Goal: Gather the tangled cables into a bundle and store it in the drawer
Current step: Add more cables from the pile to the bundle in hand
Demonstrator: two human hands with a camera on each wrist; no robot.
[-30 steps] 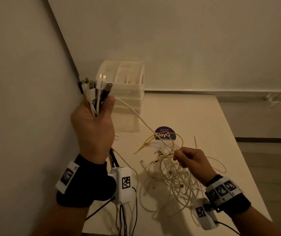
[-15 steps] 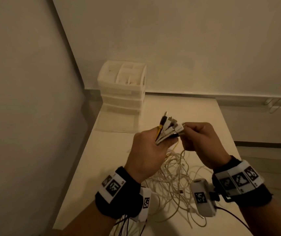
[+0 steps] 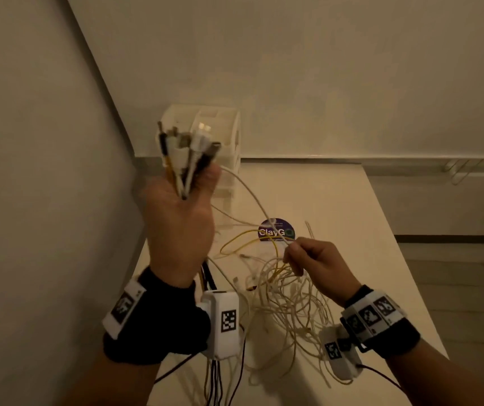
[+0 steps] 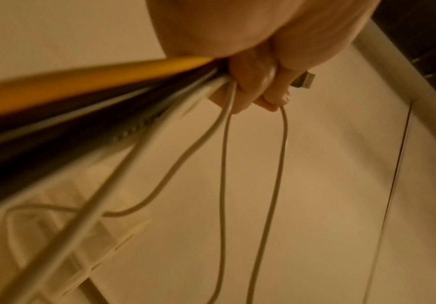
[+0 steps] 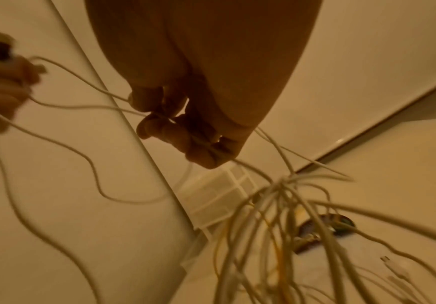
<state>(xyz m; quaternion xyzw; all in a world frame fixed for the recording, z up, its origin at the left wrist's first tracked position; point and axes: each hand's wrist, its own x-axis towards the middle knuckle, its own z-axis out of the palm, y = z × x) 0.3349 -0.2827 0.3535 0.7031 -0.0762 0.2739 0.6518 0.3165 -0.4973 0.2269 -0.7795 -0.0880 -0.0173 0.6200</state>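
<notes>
My left hand [image 3: 180,218] is raised near the left wall and grips a bunch of cable plug ends [image 3: 189,146], white, black and yellow, that fan out above the fist. In the left wrist view the fingers [image 4: 261,82] curl round those cables. A white cable [image 3: 249,194] runs from that fist down to my right hand [image 3: 311,263], which pinches it above the tangled pile of white and yellow cables [image 3: 287,300] on the table. The right wrist view shows the fingers [image 5: 175,131] closed on thin white strands. The white drawer unit [image 3: 229,159] stands in the back corner.
The white table [image 3: 337,200] has a wall along its left side and another behind it. A round purple sticker [image 3: 276,231] lies on the table beyond the cable pile. The table's right edge drops to the floor.
My left hand has lifted the bunch of plug ends up and to the left, away from my right hand. The right hand has dropped toward the pile, drawing a white cable out between them.
</notes>
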